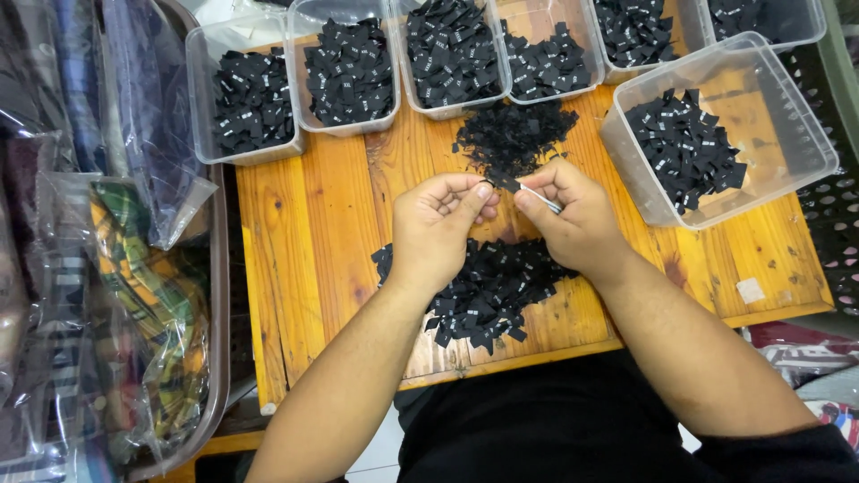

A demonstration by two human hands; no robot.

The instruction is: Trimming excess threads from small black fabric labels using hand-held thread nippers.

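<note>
My left hand and my right hand meet above the wooden table. Between their fingertips sits a small black fabric label, pinched by both. My right hand also grips a thin metal tool, which looks like small scissors or tweezers. Under my hands lies a pile of black labels near the table's front edge. A second, finer heap of black scraps lies just beyond my fingers.
Several clear plastic bins holding black labels line the table's far edge; a larger bin sits tilted at the right. A tub of bagged folded fabrics stands at the left. A dark crate is at the right edge.
</note>
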